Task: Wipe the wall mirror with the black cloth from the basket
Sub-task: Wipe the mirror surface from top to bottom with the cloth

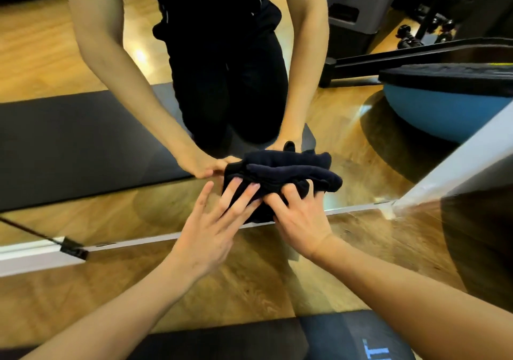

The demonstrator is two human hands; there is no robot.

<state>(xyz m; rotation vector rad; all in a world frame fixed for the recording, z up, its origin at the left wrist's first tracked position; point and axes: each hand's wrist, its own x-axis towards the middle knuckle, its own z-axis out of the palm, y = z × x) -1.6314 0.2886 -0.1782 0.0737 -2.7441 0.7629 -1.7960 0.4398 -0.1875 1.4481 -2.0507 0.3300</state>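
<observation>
While both hands work low against the wall mirror [83,143], the black cloth [277,173] sits bunched between them and the glass, just above the mirror's bottom edge, its own reflection meeting it from behind; the right hand [299,220] curls its fingers into the near folds and grips the bundle, seemingly to keep the wad thick and under control; the left hand [211,232], just beside it, lies with fingers straight and spread, the fingertips [236,184] pressing on the cloth's left end, probably to flatten it on the glass so more fabric makes contact; no basket shows anywhere near either hand; beyond the right hand, reflected in the glass, a blue half-dome balance trainer [444,109] rests on the wooden floor [249,276]; beneath the forearms a dark mat [222,343] lies on that floor; judging by this low position, the wiping is well underway along the mirror's bottom strip.
</observation>
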